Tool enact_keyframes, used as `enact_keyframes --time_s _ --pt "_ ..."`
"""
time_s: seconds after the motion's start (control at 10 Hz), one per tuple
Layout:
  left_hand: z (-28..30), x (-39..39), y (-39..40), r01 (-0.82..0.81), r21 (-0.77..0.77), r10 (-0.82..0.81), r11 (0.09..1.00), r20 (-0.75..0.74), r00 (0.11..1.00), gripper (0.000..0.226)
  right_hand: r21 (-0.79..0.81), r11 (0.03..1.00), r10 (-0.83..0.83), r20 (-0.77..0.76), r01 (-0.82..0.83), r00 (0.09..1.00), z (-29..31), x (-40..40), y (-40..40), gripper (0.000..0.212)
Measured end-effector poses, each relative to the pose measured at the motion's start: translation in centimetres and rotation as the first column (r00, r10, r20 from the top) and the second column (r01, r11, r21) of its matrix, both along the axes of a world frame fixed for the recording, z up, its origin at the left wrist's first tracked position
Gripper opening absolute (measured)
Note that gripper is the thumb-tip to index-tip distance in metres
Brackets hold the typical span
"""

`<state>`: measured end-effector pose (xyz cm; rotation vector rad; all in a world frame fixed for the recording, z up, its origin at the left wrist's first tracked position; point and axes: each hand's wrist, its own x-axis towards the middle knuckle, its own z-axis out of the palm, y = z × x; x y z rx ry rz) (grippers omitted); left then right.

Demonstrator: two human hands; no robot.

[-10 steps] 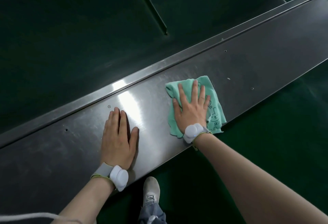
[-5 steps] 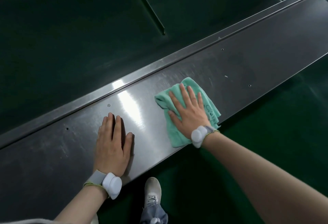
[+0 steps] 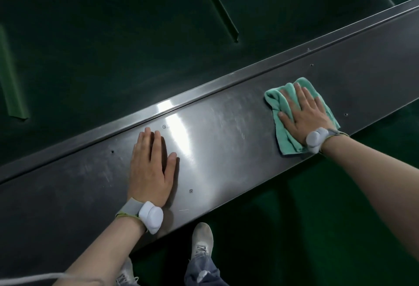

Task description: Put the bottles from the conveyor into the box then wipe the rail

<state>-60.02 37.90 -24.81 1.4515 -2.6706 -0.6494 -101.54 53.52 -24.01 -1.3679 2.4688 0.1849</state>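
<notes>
Far to the left of both hands, a light green strip stands on the dark green conveyor belt, which fills the upper part of the view beyond the fingertips; a second, darker green cleat crosses the belt above the gap between the hands. Nearer, the steel rail runs as a broad, scuffed band from lower left to upper right, with a raised lip along its far edge and a bright glare just right of the left hand. The left hand lies palm down on the rail, fingers straight and close together, thumb out to the right, holding nothing; a small screw head sits just beyond its fingertips and another lies just right of its palm. A white device on a grey band is strapped to that wrist. Below and between the arms, a pale shoe and a torn denim trouser leg show over the green floor. Well apart to the right, the right hand presses flat on a crumpled teal cloth, fingers extended and spread over it, not curled round it. The cloth lies on the rail near its front edge, showing out from under the hand on the left, near and right sides. A matching white wrist device sits at that wrist. No bottles or box are in view.
</notes>
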Motion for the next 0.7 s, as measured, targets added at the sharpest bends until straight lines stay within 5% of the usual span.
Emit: enact_keyframes --time_s 0.4,0.7 --pt "1.3 2.5 -2.6 -0.027 -0.004 0.027 1.000 -0.026 0.999 0.076 -0.048 0.960 -0.280 -0.071 0.277 0.957 -0.1 9.0 -2.1 0.083" --pt "4.9 4.6 -3.5 -0.044 0.104 0.051 0.994 -0.067 0.996 0.073 -0.098 0.979 -0.179 -0.024 0.176 0.983 1.2 18.1 -3.5 0.079"
